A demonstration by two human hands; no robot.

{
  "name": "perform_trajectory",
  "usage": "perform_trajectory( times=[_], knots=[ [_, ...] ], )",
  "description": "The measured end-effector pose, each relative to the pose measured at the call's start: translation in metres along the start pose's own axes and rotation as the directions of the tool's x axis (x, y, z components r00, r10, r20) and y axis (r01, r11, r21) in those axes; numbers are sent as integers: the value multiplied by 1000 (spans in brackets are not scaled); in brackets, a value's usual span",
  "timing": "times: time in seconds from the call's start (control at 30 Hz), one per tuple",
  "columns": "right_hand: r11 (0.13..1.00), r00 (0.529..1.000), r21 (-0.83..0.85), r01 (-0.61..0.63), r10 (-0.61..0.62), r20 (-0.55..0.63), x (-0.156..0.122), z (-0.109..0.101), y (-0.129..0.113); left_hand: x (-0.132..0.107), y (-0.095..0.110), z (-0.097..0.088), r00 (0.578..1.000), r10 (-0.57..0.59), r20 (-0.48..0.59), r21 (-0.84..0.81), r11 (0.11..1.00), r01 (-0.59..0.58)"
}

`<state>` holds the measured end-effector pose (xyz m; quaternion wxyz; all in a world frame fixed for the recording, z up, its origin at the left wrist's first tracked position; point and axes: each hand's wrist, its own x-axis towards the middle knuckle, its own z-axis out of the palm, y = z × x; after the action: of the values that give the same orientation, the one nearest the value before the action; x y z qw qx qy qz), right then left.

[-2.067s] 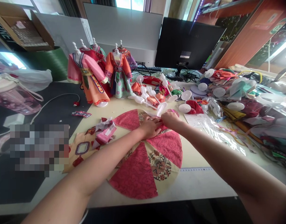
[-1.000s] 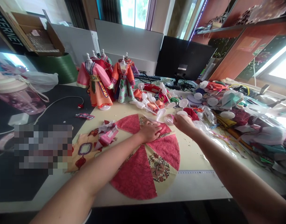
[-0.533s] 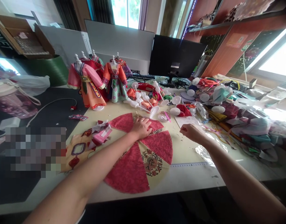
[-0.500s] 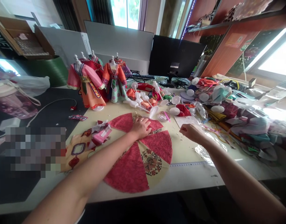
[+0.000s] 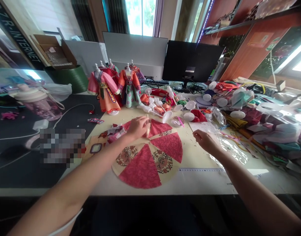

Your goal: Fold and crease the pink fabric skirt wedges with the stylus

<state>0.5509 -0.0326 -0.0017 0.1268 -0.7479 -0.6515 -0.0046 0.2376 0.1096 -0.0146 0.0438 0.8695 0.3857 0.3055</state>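
A round patchwork fabric piece [image 5: 140,168] lies on the table, its wedges alternating red and cream with flower print. My left hand [image 5: 138,127] is at its far side, fingers pinched on the cloth, and a narrow cream fold stands up by the fingertips. To the right of the cloth, my right hand [image 5: 206,140] hovers near a paper sheet [image 5: 201,127] with its fingers closed. Anything inside those fingers is too small or hidden to make out. A patterned fabric panel [image 5: 95,148] lies left of the round piece, partly behind my left forearm.
Small dressed doll mannequins [image 5: 107,93] stand at the back left. White doll stands [image 5: 167,116] and scraps lie behind the cloth, beside a small round dish [image 5: 176,122]. A ruler [image 5: 201,169] lies at right, below a large fabric heap [image 5: 265,131]. A bottle [image 5: 42,103] stands left.
My left hand has gone from lying flat on the cloth to pinching up a fold at its far side. My right hand stays closed in about the same place. The view has shifted.
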Motion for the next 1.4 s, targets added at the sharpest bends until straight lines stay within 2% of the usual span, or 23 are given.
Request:
perform_trajectory(
  times=[0.17, 0.27, 0.5, 0.6, 0.67, 0.73, 0.83, 0.87, 0.97, 1.03, 1.13, 1.23, 1.4],
  knots=[
    [998, 998, 27, 51, -50, -36, -4, 6, 3, -36, -32, -41, 992, -83, -91, -39, 996, 80],
    [995, 994, 44, 90, -87, -61, -7, 11, 3, -62, -40, -59, 982, -152, -113, -45, 988, 148],
    [999, 984, 40, 22, -14, -180, -14, 14, -2, -110, -37, -83, 965, -235, -119, -54, 972, 230],
    [998, 973, 29, 61, -53, -224, -22, 14, -10, -122, -30, -86, 966, -224, -129, -43, 974, 221],
    [987, 959, 36, 156, -142, -244, -30, 14, -21, -129, -20, -86, 980, -147, -133, -28, 989, 145],
    [957, 936, 58, 285, -265, -232, -42, 15, -38, -136, -4, -83, 993, -22, -115, -24, 1000, 19],
    [876, 879, 119, 468, -447, -165, -66, 16, -72, -145, 26, -76, 988, 151, -21, -93, 984, -153],
    [837, 848, 145, 527, -509, -148, -74, 17, -83, -147, 37, -72, 978, 208, 24, -124, 971, -204],
    [677, 713, 243, 695, -692, -113, -97, 19, -113, -148, 66, -60, 936, 328, 124, -177, 936, -305],
    [635, 670, 245, 732, -737, -92, -106, 21, -124, -146, 80, -50, 906, 377, 194, -186, 921, -343],
    [631, 663, 246, 736, -746, -66, -112, 22, -130, -141, 89, -34, 866, 405, 293, -191, 912, -362],
    [641, 670, 264, 720, -742, -24, -112, 21, -130, -139, 88, -22, 840, 420, 343, -232, 905, -357],
    [671, 675, 249, 699, -733, 82, -108, 17, -133, -140, 86, -20, 817, 401, 415, -300, 908, -293]
  ],
)
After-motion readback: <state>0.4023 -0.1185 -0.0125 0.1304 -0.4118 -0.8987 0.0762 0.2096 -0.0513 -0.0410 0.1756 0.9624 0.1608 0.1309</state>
